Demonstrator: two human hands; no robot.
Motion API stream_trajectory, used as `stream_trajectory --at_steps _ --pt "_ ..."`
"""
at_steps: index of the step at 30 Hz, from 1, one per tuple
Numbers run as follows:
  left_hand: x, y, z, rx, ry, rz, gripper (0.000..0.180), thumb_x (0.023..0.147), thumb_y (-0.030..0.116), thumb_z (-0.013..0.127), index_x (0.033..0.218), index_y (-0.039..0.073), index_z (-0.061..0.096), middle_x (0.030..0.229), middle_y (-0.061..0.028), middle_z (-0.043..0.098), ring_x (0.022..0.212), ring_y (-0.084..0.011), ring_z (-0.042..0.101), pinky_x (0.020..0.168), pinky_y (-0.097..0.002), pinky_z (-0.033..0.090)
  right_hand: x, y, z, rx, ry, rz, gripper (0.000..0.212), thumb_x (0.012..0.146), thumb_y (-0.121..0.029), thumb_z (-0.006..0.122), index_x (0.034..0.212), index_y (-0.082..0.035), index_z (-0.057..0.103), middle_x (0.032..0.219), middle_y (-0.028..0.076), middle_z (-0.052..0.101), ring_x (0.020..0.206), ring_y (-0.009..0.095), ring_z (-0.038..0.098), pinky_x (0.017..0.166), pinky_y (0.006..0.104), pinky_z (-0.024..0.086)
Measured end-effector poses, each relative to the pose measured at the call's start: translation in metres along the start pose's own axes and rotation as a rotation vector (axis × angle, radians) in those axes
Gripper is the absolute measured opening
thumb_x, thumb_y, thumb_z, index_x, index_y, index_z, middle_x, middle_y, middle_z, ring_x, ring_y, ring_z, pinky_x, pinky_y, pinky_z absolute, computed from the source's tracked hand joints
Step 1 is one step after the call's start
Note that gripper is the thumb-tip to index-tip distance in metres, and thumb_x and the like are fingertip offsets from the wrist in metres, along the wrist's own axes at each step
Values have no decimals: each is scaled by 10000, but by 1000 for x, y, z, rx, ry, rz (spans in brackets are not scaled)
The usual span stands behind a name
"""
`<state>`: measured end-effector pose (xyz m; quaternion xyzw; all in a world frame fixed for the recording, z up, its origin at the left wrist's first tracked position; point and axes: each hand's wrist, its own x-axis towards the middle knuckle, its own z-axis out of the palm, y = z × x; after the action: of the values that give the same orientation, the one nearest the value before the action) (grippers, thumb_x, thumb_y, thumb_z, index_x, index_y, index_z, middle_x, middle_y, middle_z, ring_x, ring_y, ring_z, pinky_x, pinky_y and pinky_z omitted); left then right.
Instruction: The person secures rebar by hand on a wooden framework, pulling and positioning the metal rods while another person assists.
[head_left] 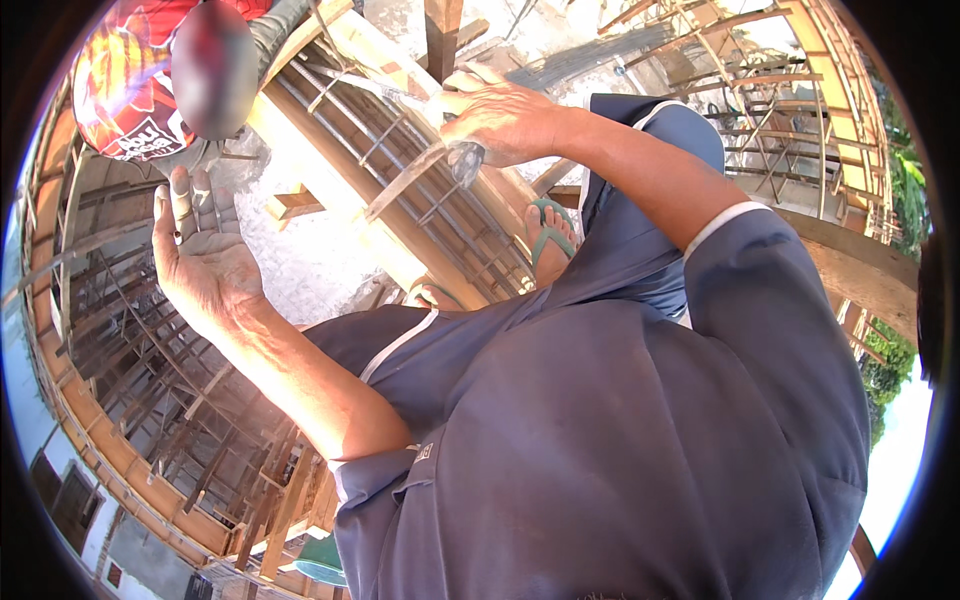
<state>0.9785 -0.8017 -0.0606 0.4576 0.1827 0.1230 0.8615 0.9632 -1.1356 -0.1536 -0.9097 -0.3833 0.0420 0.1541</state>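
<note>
Grip of the right hand [500, 118]: fingers curled and closed on a grey object [465, 163], whose lower part shows just beneath the hand, at the near side of the knuckles; its kind is hard to make out, since the hand covers most of it. Just left of the grip, a narrow wooden strip [405, 182] slants across a cage of steel bars [372, 138]. The cage lies inside a long timber trough [395, 248], which runs from far left to near right. Left hand [215, 262]: raised well to the left of the trough, palm upward, fingers extended and slightly apart, with a ring [178, 238] on one finger.

Nearer the wearer, two feet in green sandals stand at the trough, the right foot [550, 255] on its right side and the left foot [432, 294] at its near left edge. Dark trousers [650, 245] and a dark shirt [620, 450] fill the near field. Left of the trough, a short wooden block [293, 205] projects over pale ground. Far left, beyond the left hand, is a co-worker in a red patterned shirt [120, 85]. Outermost: wooden poles [780, 130] at far right and green foliage [885, 370] at the right margin.
</note>
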Motion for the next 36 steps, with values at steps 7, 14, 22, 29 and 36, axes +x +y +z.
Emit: stream_trajectory --at_steps 7,14,22,29,36 --pt "11 9 -2 -26 67 60 401 975 186 588 1290 -45 496 1215 -194 641 1177 -297 582 1029 -435 441 39 -29 6 106 73 63 159 749 -186 698 855 -67 695 1020 84 599 1105 279 521 1026 452 364" --pt "-12 -78 18 438 -28 -181 533 951 162 625 1408 -37 435 1274 -159 644 1205 -265 593 1034 -413 399 34 -62 -29 511 115 114 170 755 -149 697 806 5 644 802 158 584 919 338 586 889 434 477" --pt "-30 -188 7 52 23 -861 317 981 179 580 1179 -66 541 1000 -190 667 833 -252 672 742 -405 600 16 -110 -51 598 93 -230 290 563 -128 779 757 -56 576 762 102 578 790 337 569 703 445 474" --pt "-96 -107 23 32 -53 -968 270 967 237 612 1081 -6 641 885 -127 694 687 -159 655 538 -297 571 7 -156 -116 669 182 -385 287 627 -157 778 682 -74 509 639 74 483 599 305 521 560 412 405" --pt "-128 -96 30 -203 -180 -955 200 938 224 700 1077 88 655 983 -64 700 844 -154 683 735 -300 564 -12 -164 -181 666 41 -554 424 725 -285 857 665 -104 477 592 21 429 467 230 453 434 351 317"
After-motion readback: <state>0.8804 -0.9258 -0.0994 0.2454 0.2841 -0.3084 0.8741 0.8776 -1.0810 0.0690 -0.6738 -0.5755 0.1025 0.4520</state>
